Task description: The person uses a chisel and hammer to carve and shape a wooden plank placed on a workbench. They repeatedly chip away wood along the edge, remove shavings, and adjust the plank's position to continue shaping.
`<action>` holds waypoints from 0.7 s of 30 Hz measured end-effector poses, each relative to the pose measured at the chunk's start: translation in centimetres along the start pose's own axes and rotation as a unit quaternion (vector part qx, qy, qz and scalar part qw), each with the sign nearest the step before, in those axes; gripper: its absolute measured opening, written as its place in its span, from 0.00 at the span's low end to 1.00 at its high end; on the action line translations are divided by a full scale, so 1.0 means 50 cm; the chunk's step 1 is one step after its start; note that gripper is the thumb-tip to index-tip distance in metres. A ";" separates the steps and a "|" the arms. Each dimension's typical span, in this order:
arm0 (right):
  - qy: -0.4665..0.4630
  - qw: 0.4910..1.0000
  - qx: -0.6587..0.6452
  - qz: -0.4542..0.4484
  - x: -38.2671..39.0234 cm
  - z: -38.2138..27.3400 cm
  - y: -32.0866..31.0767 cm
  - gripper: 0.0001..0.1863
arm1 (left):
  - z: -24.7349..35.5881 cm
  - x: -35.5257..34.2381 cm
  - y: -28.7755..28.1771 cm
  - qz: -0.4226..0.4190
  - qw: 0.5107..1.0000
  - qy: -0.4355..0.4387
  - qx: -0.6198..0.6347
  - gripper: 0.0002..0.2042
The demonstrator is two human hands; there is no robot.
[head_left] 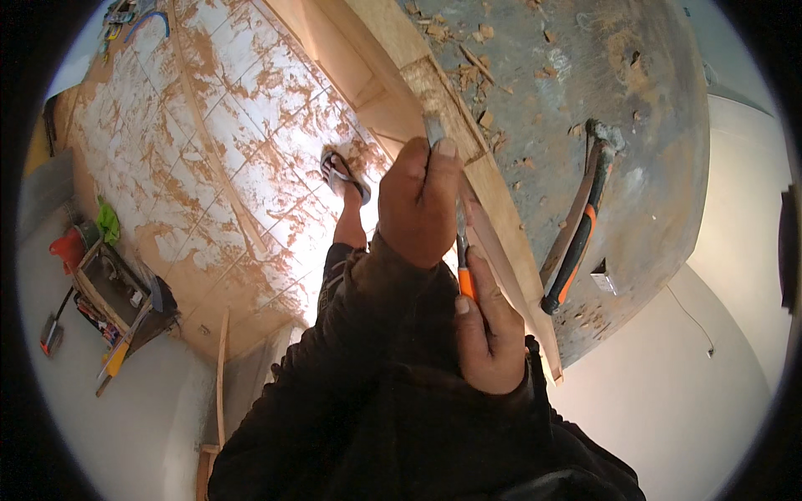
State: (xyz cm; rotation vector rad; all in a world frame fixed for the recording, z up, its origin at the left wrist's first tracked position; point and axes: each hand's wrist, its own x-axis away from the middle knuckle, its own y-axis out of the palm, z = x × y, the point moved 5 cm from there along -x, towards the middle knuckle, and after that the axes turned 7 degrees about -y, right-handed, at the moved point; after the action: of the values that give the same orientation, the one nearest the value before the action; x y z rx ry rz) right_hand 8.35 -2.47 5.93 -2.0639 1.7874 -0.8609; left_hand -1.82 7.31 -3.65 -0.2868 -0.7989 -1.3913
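Note:
Both my hands are on a chisel (466, 282) with an orange and black handle and a narrow metal blade. My left hand (420, 204) is closed around the blade close to its tip, thumb lying along it. Lower down, my right hand (493, 338) grips the handle between thumb and fingers. The blade tip lies at a long pale wooden board (510, 225), beside a shallow rectangular recess cut into its edge. To the right, a hammer (589, 213) with a black and orange handle rests on a grey, worn worktop (647, 167).
Wood chips (484, 33) are scattered over the worktop near the board. A small metal plate (603, 277) lies by the hammer. At left, the tiled floor (225, 108) is strewn with sawdust, and a wooden tool box (113, 280) holds several tools. A sandaled foot (347, 178) stands below.

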 end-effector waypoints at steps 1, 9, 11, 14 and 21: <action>-0.013 1.000 -0.001 0.001 -0.009 -0.003 -0.005 0.25 | -0.001 0.003 0.000 0.010 1.000 -0.015 0.002 0.16; -0.032 0.999 0.008 0.005 0.004 0.018 0.007 0.25 | -0.020 -0.002 -0.017 0.053 0.993 0.047 -0.100 0.17; -0.020 1.000 0.001 0.005 0.023 0.023 0.013 0.25 | -0.033 0.009 -0.014 0.046 0.995 0.047 -0.070 0.17; 0.028 0.999 -0.046 0.006 0.012 0.032 0.027 0.26 | -0.021 -0.011 -0.018 0.062 0.991 0.078 -0.087 0.17; 0.028 0.998 -0.050 0.027 0.024 0.048 0.035 0.25 | -0.050 -0.011 -0.021 0.043 0.983 0.150 -0.099 0.15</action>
State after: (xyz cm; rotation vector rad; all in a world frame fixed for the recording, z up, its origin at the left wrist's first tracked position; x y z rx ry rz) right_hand 8.44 -4.39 3.36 -2.0596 1.9436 -0.8387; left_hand -1.98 5.95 -6.07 -0.2546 -0.3960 -1.3930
